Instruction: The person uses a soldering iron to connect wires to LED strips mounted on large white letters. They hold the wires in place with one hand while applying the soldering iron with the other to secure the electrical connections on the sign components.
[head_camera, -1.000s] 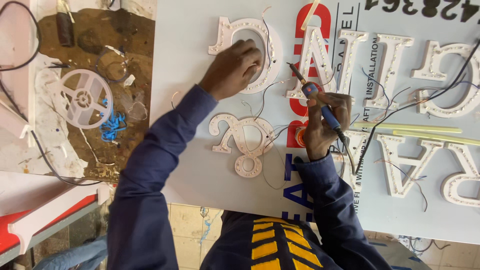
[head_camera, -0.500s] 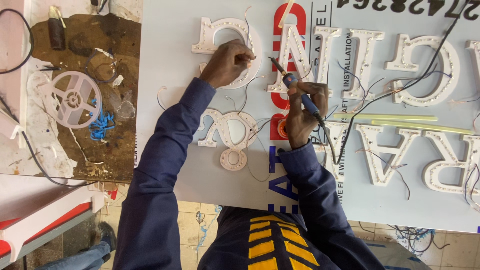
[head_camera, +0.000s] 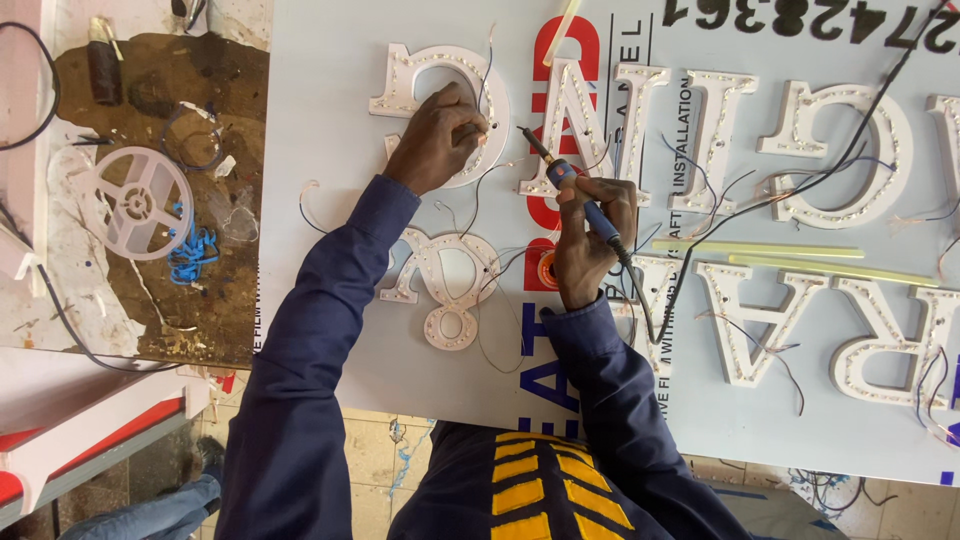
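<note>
White board (head_camera: 350, 130), printed with red and dark lettering, covers most of the bench from where I watch, and it carries two rows of white cut-out letters studded with small lights. Left of the board, the bare brown bench top (head_camera: 235, 300) is littered with scraps: a white wire spool (head_camera: 138, 203), a tangle of blue wire bits (head_camera: 193, 250) and a dark bottle (head_camera: 103, 68) near the far left corner. Two pale yellow sticks (head_camera: 760, 250) lie side by side between the letter rows toward the board's right edge.

My left hand (head_camera: 437, 140) rests on the rounded letter (head_camera: 440, 95) at the far left end of the upper row, its grip pinched on a thin wire at that letter's inner edge. My right hand (head_camera: 588, 240) sits near the middle of the board, its grip closed around a blue-handled soldering iron (head_camera: 580, 195). The iron's tip points toward the left hand, stopping just beside the fingers without touching them as far as I can tell. A black cord (head_camera: 800, 180) trails from the iron across the board toward the far right corner. Below the left forearm lies a curly symbol letter (head_camera: 445, 290) with loose wires around it.
</note>
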